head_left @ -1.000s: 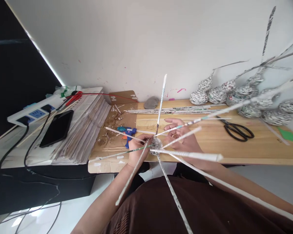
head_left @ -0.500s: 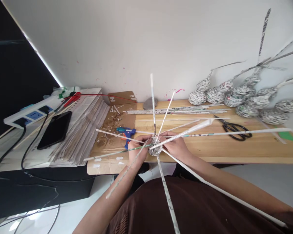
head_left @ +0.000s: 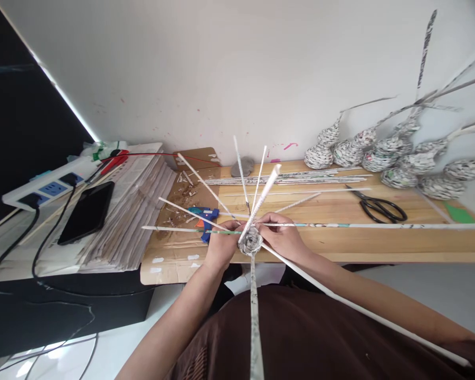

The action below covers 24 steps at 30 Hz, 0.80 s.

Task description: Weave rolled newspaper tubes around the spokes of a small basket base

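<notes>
Between my hands is a small round woven paper base [head_left: 250,241], with several rolled-newspaper rods fanning out from it. My left hand [head_left: 222,244] is closed on its left edge, where rods pass by the fingers. My right hand [head_left: 281,235] pinches a long paper rod [head_left: 340,226] at the base's upper right; this rod stretches far to the right. A thick white rod [head_left: 263,195] rises from the base toward the camera. Another rod [head_left: 255,316] points down over my lap, and one more [head_left: 324,293] runs along my right forearm.
Behind lie a bundle of paper rods [head_left: 293,177], a grey stone [head_left: 243,167] and a blue glue gun [head_left: 209,219]. Black scissors [head_left: 380,207] rest at right before several woven gourd shapes [head_left: 388,153]. At left are stacked papers [head_left: 142,211], a phone [head_left: 87,212] and a power strip [head_left: 49,184].
The base has turned: rods at the left have swung upward, and the thick white rod has swung from right to upright. Both hands stay at the base.
</notes>
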Available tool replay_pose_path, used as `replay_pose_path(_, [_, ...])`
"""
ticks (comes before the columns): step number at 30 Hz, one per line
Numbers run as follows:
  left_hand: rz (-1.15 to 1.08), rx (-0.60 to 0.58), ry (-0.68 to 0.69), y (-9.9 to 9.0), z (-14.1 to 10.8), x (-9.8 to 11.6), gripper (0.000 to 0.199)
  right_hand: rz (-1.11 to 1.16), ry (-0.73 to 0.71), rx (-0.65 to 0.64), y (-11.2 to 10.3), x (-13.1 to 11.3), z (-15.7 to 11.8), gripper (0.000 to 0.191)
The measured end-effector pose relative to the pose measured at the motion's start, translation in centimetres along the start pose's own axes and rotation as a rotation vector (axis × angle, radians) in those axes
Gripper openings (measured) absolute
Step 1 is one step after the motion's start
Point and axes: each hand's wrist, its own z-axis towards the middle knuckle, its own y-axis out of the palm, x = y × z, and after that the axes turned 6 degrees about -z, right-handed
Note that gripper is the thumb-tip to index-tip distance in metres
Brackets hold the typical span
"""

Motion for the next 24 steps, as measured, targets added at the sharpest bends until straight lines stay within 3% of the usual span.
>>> replay_pose_path(6, [-0.012,0.016,0.033,0.5,-0.2,-0.6,0.026,0.016,-0.008,-0.014,-0.1,-0.6,-0.3,0.013])
replay_pose_path(8, [0.011,0.048,0.095,0.5,-0.1,-0.9,0.023,0.087,0.061,-0.039,-0.1,-0.7,-0.3,0.017])
replay_pose_path(14, [0.031,0.133,0.261,0.1,0.4,-0.9,0.018,0.439,0.367,-0.289,-0.2,-0.5,-0.8,0.037])
replay_pose_path(17, [-0.007,0.157,0.301,0.1,0.2,-0.6,0.019,0.559,0.32,-0.361,-0.5,-0.3,-1.2,0.042])
replay_pose_path(20, [-0.024,0.196,0.319,0.1,0.1,-0.4,0.02,0.515,0.184,-0.465,-0.6,-0.5,-1.7,0.05])
replay_pose_path(22, [-0.037,0.196,0.31,0.2,0.1,-0.4,0.021,0.429,0.117,-0.459,-0.4,-0.7,-1.9,0.049])
replay_pose_path(24, [-0.041,0.184,0.291,0.2,0.1,-0.4,0.023,0.351,0.098,-0.373,0.0,-0.9,-2.0,0.044])
